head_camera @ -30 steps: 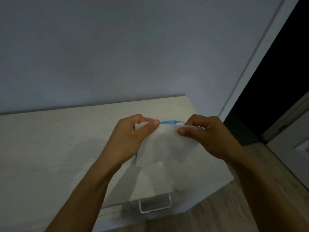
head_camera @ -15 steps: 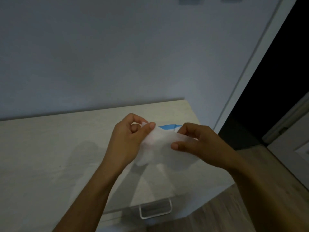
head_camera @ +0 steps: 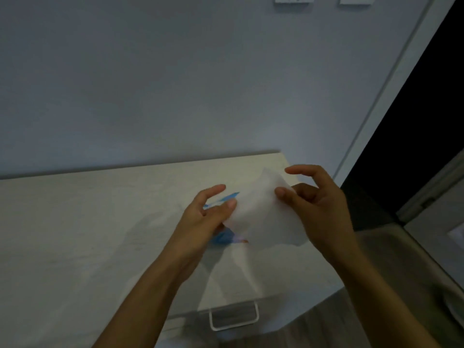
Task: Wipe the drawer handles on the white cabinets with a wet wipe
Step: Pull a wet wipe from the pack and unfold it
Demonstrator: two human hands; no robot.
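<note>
1. A wet wipe (head_camera: pixel 261 217) is held spread above the right end of the counter (head_camera: pixel 100 222).
2. Its left edge is pinched by the left hand (head_camera: pixel 203 222), and its right edge by the right hand (head_camera: pixel 319 209).
3. A blue packet (head_camera: pixel 222 237) is partly hidden beneath it.
4. A drawer handle (head_camera: pixel 234 318) is seen below the counter's front edge.

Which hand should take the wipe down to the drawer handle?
Right, probably. The right hand pinches the wet wipe, most of which hangs on its side; the left hand only meets its edge, grip unclear. The drawer handle lies below between both.
</note>
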